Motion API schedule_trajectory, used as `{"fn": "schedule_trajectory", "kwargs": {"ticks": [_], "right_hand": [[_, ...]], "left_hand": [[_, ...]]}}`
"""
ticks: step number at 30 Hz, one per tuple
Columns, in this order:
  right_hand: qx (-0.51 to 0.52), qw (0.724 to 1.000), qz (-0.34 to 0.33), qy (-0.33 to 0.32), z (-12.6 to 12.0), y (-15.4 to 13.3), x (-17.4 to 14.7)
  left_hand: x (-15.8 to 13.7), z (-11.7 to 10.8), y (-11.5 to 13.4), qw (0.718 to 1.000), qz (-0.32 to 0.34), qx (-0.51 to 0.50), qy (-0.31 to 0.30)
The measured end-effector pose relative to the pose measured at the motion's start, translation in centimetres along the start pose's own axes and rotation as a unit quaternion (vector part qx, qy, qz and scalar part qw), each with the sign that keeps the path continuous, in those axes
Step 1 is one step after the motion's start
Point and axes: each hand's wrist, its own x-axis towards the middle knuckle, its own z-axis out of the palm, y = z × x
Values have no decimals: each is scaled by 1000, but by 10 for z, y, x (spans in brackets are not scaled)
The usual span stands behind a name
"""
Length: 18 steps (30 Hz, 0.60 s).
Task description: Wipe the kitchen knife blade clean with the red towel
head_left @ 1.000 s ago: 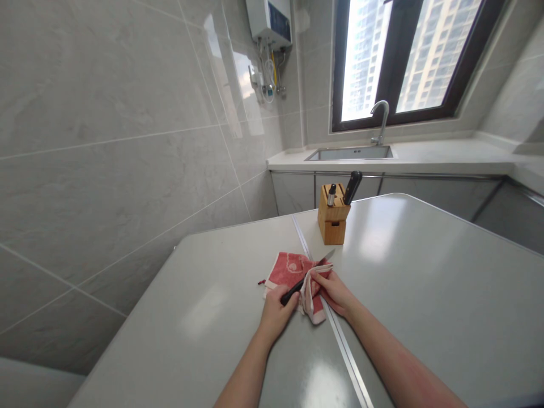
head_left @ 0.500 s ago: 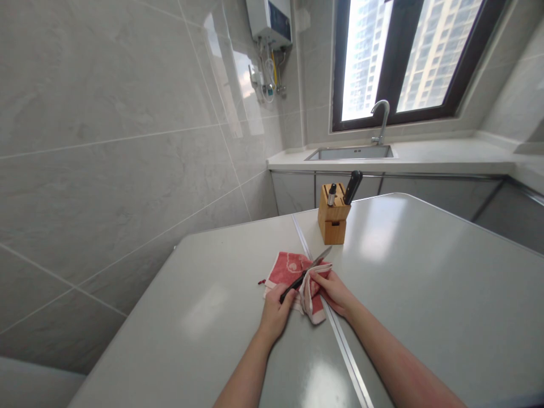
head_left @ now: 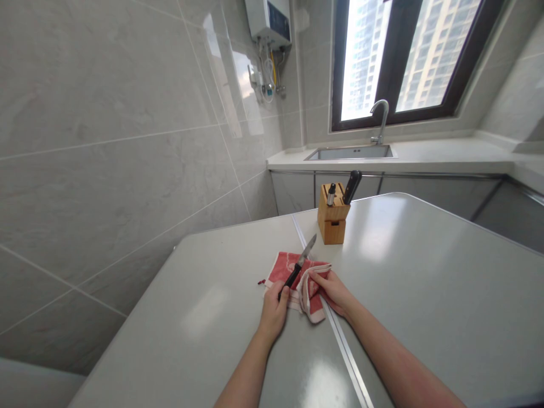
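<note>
My left hand [head_left: 272, 310] grips the black handle of a small knife [head_left: 298, 266], whose blade points up and away over a red patterned towel [head_left: 285, 267]. The towel lies on the grey table [head_left: 425, 294], partly bunched up. My right hand [head_left: 334, 291] holds the bunched fold of the towel, just right of the knife. The blade is free of the cloth. A wooden knife block [head_left: 332, 218] stands behind the towel with two black-handled tools sticking out of it.
A metal seam strip [head_left: 340, 340] runs down the table between my arms. A tiled wall lies to the left. Behind the table are a counter with a sink [head_left: 351, 152] and tap [head_left: 380, 119] under a window, and a water heater [head_left: 267, 20] on the wall.
My left hand drew the knife out of the towel fold and swung its blade upward to the left. My right hand stayed on the towel.
</note>
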Motion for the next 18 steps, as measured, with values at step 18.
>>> {"fn": "schedule_trajectory", "kwargs": {"ticks": [18], "right_hand": [[1, 1000, 14, -24, -5, 3, 2]], "left_hand": [[0, 2, 5, 997, 17, -15, -79]]}}
